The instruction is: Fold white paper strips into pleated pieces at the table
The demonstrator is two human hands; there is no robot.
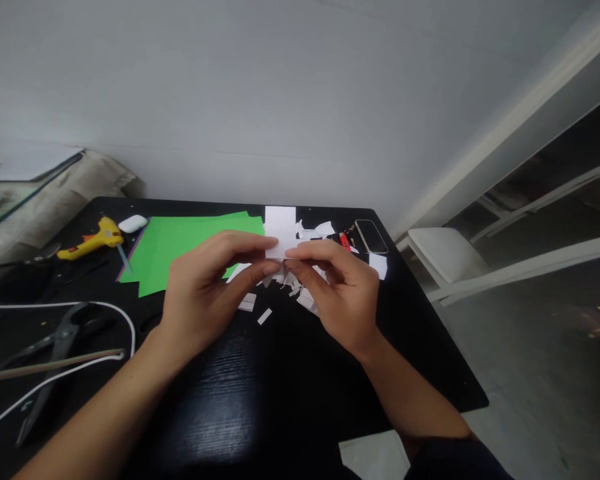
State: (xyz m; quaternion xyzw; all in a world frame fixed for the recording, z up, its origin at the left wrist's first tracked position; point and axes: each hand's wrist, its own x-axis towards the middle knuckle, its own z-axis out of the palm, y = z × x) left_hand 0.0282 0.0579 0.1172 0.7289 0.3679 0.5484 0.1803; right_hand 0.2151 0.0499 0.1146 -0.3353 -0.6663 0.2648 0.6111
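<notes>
A small white piece of paper (pixel 281 223) stands up between my two hands, above the black table. My left hand (pixel 207 287) pinches its lower left edge between thumb and fingers. On the other side, my right hand (pixel 337 283) pinches the lower right edge the same way. The fingertips of both hands nearly meet at the bottom of the paper, and they hide its lower part. Below and behind the hands lie several white paper scraps (pixel 265 316), some of them covered by my fingers.
Green sheets (pixel 195 243) lie left of the hands, with a yellow glue gun (pixel 93 241) and a white rounded case (pixel 133 223) beyond. Dark-handled pliers-like tools (pixel 63 340) and a white cable (pixel 130 327) occupy the left. A phone (pixel 371 237) rests back right; a white chair (pixel 445 253) stands beyond.
</notes>
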